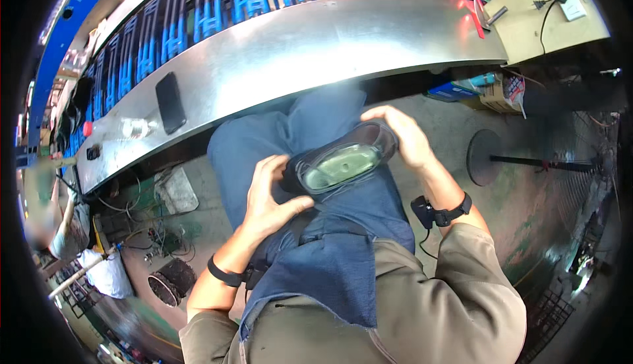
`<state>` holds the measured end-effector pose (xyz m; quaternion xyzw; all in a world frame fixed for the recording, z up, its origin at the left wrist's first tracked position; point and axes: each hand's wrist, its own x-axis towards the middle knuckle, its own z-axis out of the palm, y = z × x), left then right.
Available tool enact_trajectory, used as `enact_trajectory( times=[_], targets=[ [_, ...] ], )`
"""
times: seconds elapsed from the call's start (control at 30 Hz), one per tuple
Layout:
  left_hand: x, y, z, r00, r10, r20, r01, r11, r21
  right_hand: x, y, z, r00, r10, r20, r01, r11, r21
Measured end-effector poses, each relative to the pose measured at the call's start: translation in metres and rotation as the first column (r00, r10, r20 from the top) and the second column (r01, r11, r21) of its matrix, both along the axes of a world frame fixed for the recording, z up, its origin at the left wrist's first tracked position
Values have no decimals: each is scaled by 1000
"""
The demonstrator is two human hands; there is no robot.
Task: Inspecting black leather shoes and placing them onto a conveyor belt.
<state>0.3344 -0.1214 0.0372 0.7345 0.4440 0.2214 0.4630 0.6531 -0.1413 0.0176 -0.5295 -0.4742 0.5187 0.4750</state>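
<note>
Over my lap a dark shoe upper (310,156) is tilted, its sole side facing up and a pale green, shiny last bottom (344,167) framed by the dark edge. My right hand (403,138) curves round its right end, palm against it, the thumb hidden. At the opposite end is my left hand (265,196), with thumb and fingers spread apart around that end; the fingertips reach its edge. Blur softens the shoe's outline. Beneath it are my blue trousers and a blue apron (316,275).
A metal bench (297,51) curves across the front, bearing a black phone (171,103), a clear plastic bottle (135,128) and a red-handled tool (476,21). Behind it runs a blue-and-black rack (211,4). A round-based stand (483,157) is at right. Another person (69,232) is far left.
</note>
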Motion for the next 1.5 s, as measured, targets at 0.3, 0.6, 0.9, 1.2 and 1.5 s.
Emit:
enact_trajectory(
  times=[0.3, 0.6, 0.9, 1.2, 1.5],
  targets=[
    [52, 39, -43, 923, -351, 155, 329, 932, 153, -8, 11, -2, 970, -159, 182, 163, 987, -5],
    [75, 71, -13, 986, -134, 102, 151, 971, -186, -8, 44, -35, 869, -453, -199, 387, 873, -296],
    [25, 313, 21, 658, 663, 357, -490, 738, -464, 29, 216, -16, 990, -100, 101, 119, 970, -211],
    [-108, 502, -103, 708, 682, -185, -562, 702, 437, -77, 492, -72, 438, -100, 893, -1, 994, 112],
    [-46, 380, 15, 888, 199, -416, -3, 905, 426, -19, 482, -49, 698, 11, 716, 30, 999, -44]
  ],
)
